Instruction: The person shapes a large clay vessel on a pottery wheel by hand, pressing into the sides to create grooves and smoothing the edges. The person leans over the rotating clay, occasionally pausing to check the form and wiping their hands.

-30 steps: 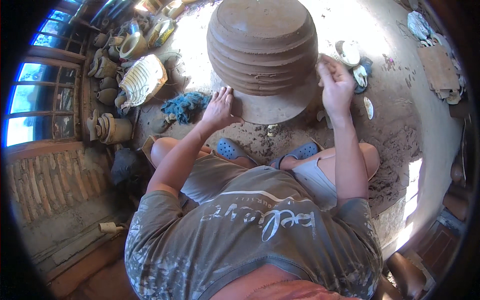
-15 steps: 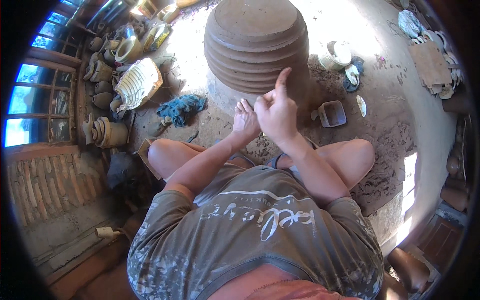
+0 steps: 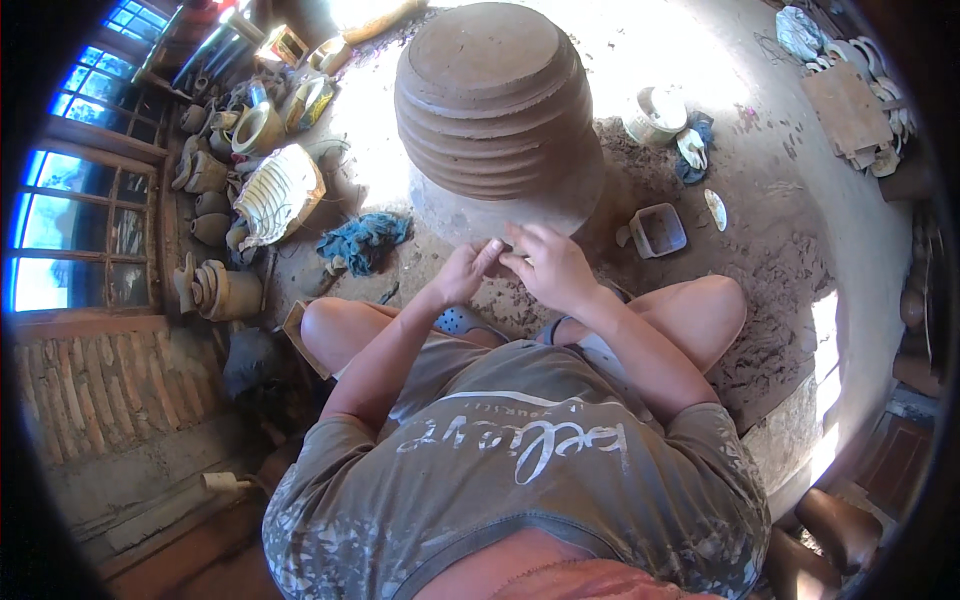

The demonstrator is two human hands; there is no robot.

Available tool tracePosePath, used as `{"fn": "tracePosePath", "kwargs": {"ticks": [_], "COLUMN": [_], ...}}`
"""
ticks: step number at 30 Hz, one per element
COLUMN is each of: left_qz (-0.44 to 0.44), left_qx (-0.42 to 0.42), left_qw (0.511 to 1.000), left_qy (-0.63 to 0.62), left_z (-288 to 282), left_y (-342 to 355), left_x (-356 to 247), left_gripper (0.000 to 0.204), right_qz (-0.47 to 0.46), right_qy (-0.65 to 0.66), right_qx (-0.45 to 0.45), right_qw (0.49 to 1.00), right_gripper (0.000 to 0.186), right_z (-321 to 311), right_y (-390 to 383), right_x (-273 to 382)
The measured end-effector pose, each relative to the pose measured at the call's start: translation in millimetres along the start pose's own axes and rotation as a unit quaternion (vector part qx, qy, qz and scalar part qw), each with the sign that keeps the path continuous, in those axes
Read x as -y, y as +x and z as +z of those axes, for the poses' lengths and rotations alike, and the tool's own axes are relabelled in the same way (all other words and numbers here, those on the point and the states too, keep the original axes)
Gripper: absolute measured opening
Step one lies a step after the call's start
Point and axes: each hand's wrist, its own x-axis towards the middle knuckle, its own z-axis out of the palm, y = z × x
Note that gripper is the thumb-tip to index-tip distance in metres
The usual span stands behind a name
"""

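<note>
A large upturned clay pot [image 3: 490,110] with horizontal ridges stands on a round grey disc [image 3: 440,200] in front of me. Below the disc's front edge, my left hand [image 3: 470,270] and my right hand [image 3: 545,262] meet at the fingertips. The left fingers are curled with the thumb raised; the right thumb and a finger pinch where they meet, its other fingers partly lifted. Whatever lies between them is too small to make out. A teal rag [image 3: 365,240] lies left of my hands, a small plastic tub [image 3: 658,228] to their right.
Clay pots [image 3: 255,130], a ribbed white mould [image 3: 280,195] and stacked rings [image 3: 225,290] crowd the left by a window. A pail [image 3: 655,115], pale oval piece [image 3: 715,208] and boards [image 3: 840,110] lie right. Clay scraps [image 3: 770,300] cover the floor beside my crossed legs.
My left hand has left the disc and my right hand the pot's right side; both have come down and together in front of me. The pot appears higher and slightly left in the picture.
</note>
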Motion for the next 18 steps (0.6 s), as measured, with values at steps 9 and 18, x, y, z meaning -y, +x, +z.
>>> {"fn": "tracePosePath", "kwargs": {"ticks": [9,18], "left_qz": [-0.083,-0.041], "left_qx": [0.061,0.026], "left_qw": [0.989,0.996], "left_qy": [-0.109,-0.079], "left_z": [28,33], "left_y": [-11,-7], "left_x": [-1,-15], "left_gripper": [0.064,0.053], "right_qz": [-0.016,0.021], "right_qy": [0.038,0.094], "right_qx": [0.066,-0.006], "right_qw": [0.997,0.995], "right_gripper": [0.025,0.017], "right_z": [6,-9], "right_y": [-43,-37], "right_x": [-20,-14]}}
